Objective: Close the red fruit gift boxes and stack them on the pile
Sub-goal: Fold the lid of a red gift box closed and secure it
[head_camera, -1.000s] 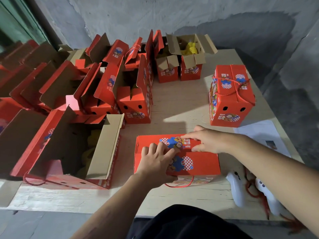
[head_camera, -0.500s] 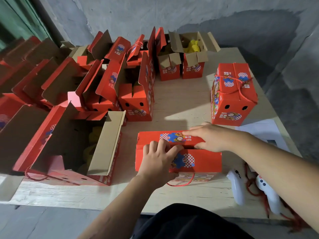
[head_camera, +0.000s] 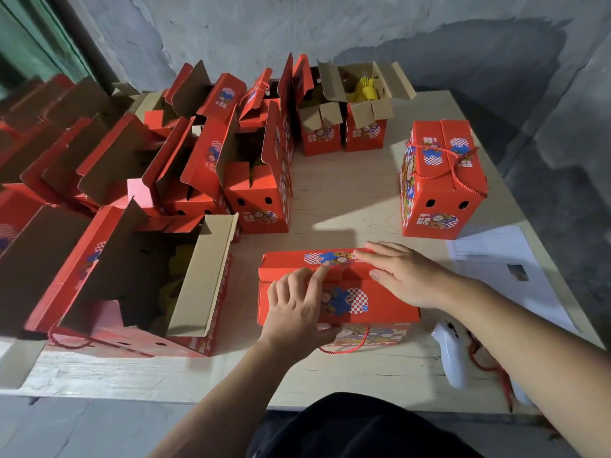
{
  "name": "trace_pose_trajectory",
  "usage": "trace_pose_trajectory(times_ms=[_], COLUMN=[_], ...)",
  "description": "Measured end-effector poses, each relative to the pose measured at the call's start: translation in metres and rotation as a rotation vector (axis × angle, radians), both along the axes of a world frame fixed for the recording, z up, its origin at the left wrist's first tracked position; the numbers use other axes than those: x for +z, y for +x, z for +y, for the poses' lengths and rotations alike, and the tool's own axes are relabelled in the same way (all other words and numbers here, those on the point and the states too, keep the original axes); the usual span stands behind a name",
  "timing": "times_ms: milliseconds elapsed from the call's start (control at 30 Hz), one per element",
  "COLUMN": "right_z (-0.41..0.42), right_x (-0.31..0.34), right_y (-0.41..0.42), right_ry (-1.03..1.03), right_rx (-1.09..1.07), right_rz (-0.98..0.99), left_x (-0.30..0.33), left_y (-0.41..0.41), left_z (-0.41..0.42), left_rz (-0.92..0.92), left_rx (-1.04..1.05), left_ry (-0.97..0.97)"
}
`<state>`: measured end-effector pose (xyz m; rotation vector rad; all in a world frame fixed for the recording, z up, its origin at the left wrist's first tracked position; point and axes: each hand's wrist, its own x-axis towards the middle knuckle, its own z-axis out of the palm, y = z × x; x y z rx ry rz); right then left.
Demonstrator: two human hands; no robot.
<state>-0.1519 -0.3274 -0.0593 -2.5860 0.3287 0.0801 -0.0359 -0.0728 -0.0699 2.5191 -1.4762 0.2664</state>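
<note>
On the wooden table (head_camera: 347, 193), the red gift box (head_camera: 370, 302) lies at the near edge, long axis running left to right, directly under both hands. The right hand (head_camera: 401, 276) presses flat, fingers straight, on the far lid flap (head_camera: 297, 264); the left hand (head_camera: 297, 312) rests on the near flap (head_camera: 390, 300), forefinger extended to the seam.

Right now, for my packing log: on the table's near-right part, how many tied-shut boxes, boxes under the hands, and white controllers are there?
Tied-shut box: 1
Box under the left hand and right hand, flaps not yet flat: 1
White controllers: 2, one mostly behind the right arm
Total: 4
</note>
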Motion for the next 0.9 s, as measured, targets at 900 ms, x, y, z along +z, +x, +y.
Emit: trace_pose_trajectory(times_ms=[900], right_z=[0.042], right_x=[-0.012], right_y=[-0.011], right_ry=[-0.272], right_rx=[-0.089], right_rz=[-0.037], left_x=[0.009], left_y=[0.08], left_z=[-0.019], left_rz=[0.112], left_rx=[-0.047], left_ry=[0.319])
